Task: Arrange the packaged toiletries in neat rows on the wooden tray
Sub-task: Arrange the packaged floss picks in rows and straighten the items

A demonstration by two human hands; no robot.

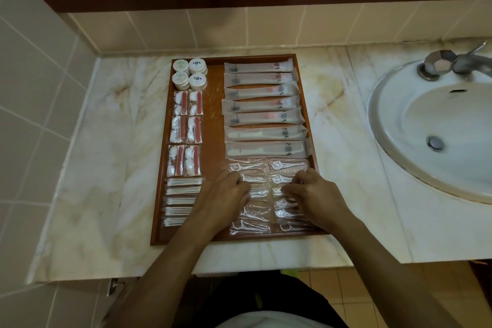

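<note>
The wooden tray (pixel 214 104) lies on the marble counter. Its right side holds a column of long frosted sachets (pixel 262 118) and, nearer me, two columns of clear dental floss pick packets (pixel 250 226). On the left are round white soaps (pixel 189 74), cotton and nail file packets (pixel 186 130) and cotton swab packets (pixel 181 198). My left hand (pixel 225 198) rests with curled fingers on the left floss column. My right hand (pixel 312 194) touches the right floss column, fingertips on a packet; whether it pinches one is hidden.
A white sink (pixel 436 130) with a metal tap (pixel 452 62) sits to the right of the tray. Tiled walls border the counter (pixel 106 168) at the left and back. The counter's front edge runs just below the tray.
</note>
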